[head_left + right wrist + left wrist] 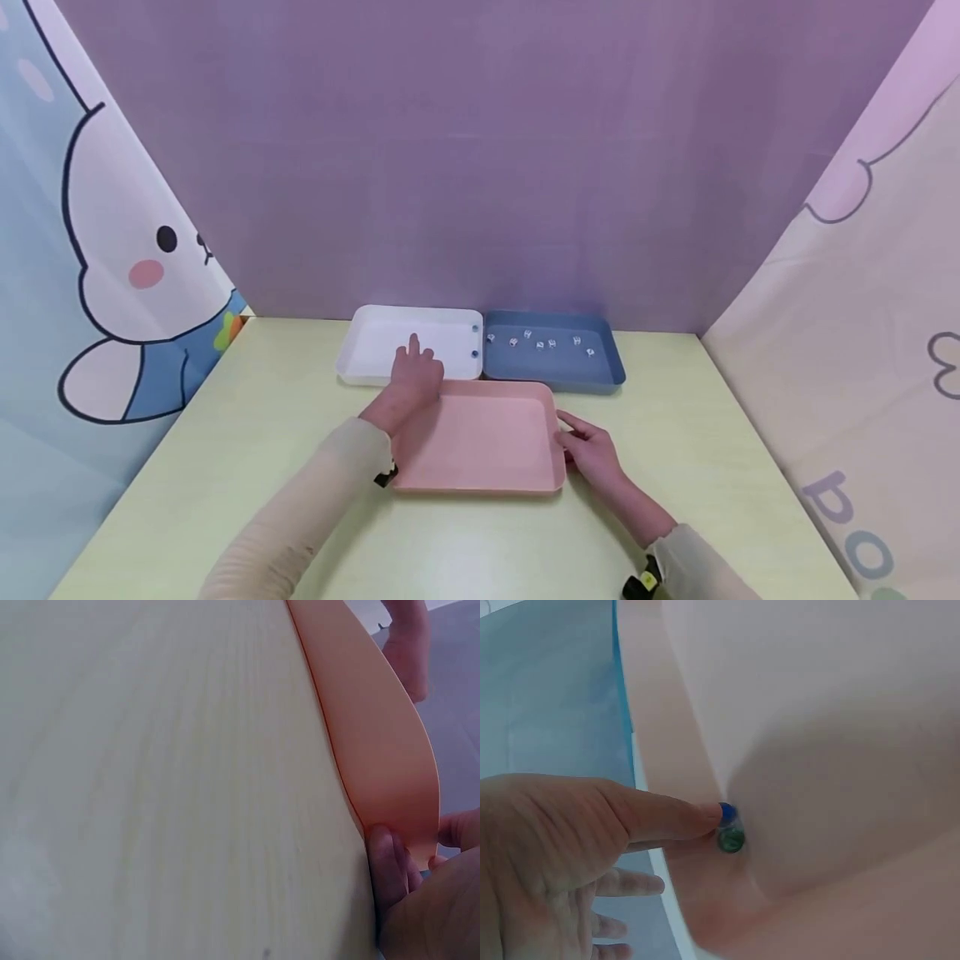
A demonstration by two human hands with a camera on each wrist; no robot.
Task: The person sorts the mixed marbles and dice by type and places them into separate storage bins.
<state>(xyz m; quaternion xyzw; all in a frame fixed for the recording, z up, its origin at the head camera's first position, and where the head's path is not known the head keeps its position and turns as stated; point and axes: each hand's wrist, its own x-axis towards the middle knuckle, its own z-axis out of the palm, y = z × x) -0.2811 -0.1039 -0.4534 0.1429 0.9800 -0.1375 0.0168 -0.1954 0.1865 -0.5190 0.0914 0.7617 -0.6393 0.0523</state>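
Observation:
The pink tray (480, 437) lies at the front centre. At its back left corner my left hand (417, 375) reaches over the rim, one finger stretched over the white tray (360, 342). In the left wrist view, my left thumb and a partly hidden finger pinch a small glossy marble (730, 838), green with blue beside the thumb tip. Whether this is one piece or two, I cannot tell. My right hand (592, 452) grips the pink tray's right edge; in the right wrist view its fingertips (384, 851) press against the outer wall.
Two small dark blue pieces (475, 354) sit along the white tray's right side. Several small clear dice-like pieces (552, 343) lie spread in the blue tray (555, 375) adjoining it. Both stand against the purple backdrop (480, 167) on the pale wooden table (667, 417).

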